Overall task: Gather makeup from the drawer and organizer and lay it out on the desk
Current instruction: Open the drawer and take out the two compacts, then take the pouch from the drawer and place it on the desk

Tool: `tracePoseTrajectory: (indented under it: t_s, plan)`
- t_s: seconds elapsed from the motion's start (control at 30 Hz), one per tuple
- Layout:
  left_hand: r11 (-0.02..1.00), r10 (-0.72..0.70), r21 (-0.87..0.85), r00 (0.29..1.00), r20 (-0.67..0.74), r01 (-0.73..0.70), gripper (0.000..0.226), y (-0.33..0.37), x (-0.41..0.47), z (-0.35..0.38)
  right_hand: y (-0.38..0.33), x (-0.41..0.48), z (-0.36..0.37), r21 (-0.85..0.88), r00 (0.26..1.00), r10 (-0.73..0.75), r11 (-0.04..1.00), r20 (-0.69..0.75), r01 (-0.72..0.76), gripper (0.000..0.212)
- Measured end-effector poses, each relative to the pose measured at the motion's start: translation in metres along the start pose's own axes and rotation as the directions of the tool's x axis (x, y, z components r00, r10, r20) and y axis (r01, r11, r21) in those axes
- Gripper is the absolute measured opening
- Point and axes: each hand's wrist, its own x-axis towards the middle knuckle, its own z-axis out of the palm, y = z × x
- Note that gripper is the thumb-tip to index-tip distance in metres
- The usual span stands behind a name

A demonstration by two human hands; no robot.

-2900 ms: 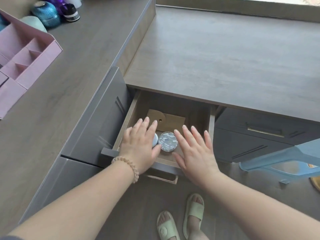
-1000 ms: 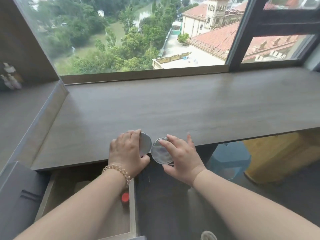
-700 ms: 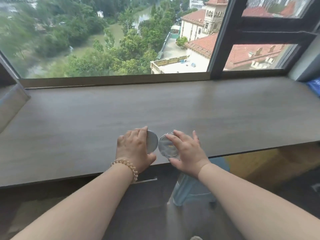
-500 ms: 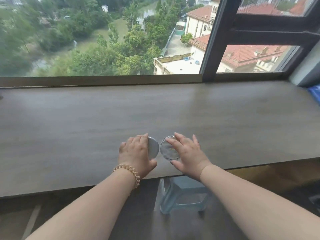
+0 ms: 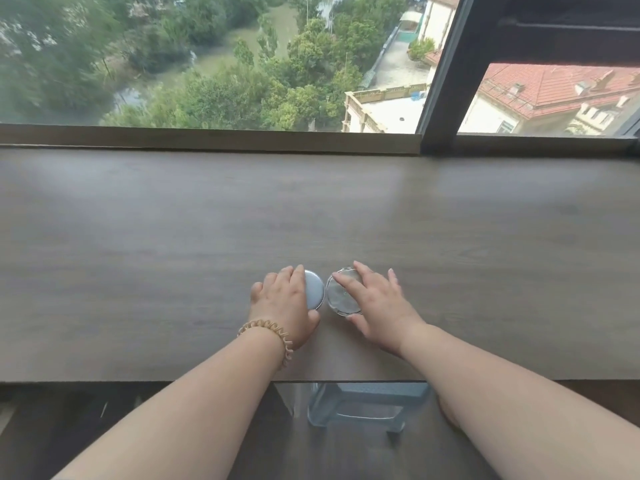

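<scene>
Two round makeup compacts lie side by side on the brown wooden desk [image 5: 173, 237], near its front edge. My left hand [image 5: 285, 306], with a bead bracelet on the wrist, grips the pale blue compact [image 5: 314, 289] and covers its left half. My right hand [image 5: 375, 303] holds the silvery patterned compact [image 5: 341, 296], fingers over its right side. The two compacts almost touch. The drawer and the organizer are out of view.
A window sill and a dark window frame [image 5: 446, 81] run along the desk's far edge. Under the desk's front edge stands a light blue plastic stool [image 5: 360, 405] on a dark floor.
Both hands lifted the two compacts out of the drawer and carried them rightward onto the desk. They now sit farther in from the front edge, and the view has tilted down.
</scene>
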Motion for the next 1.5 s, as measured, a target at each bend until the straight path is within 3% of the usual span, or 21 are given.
tracePoseTrajectory:
  t_s: [0.57, 0.7, 0.83, 1.13, 1.3, 1.5]
  plan:
    - [0.997, -0.017, -0.071, 0.999, 0.05, 0.02, 0.076, -0.005, 0.032, 0.029, 0.016, 0.024, 0.014, 0.021, 0.996, 0.016, 1.0, 0.085, -0.018, 0.064]
    - [0.985, 0.0, -0.17, 0.999, 0.035, 0.006, 0.077, -0.008, 0.028, 0.032, 0.012, 0.017, 0.018, 0.048, 0.996, 0.0, 0.999, -0.088, 0.004, 0.063]
    - [0.99, -0.005, -0.14, 1.0, -0.028, 0.001, 0.079, -0.019, 0.016, 0.028, -0.004, 0.01, 0.021, 0.09, 0.956, -0.064, 0.992, -0.287, 0.093, 0.057]
    - [0.989, -0.092, -0.122, 0.989, -0.112, 0.078, 0.079, -0.082, -0.056, 0.011, -0.097, 0.011, 0.031, 0.082, 0.937, -0.219, 0.965, -0.272, 0.25, 0.057]
    - [0.992, -0.105, 0.044, 0.972, -0.208, 0.117, 0.08, -0.158, -0.105, -0.007, -0.17, 0.013, 0.037, 0.058, 0.915, -0.323, 0.936, -0.244, 0.346, 0.058]
    - [0.957, -0.285, -0.023, 0.922, -0.261, 0.289, 0.075, -0.27, -0.165, -0.015, -0.288, 0.022, 0.054, 0.05, 0.868, -0.417, 0.894, -0.268, 0.445, 0.055]
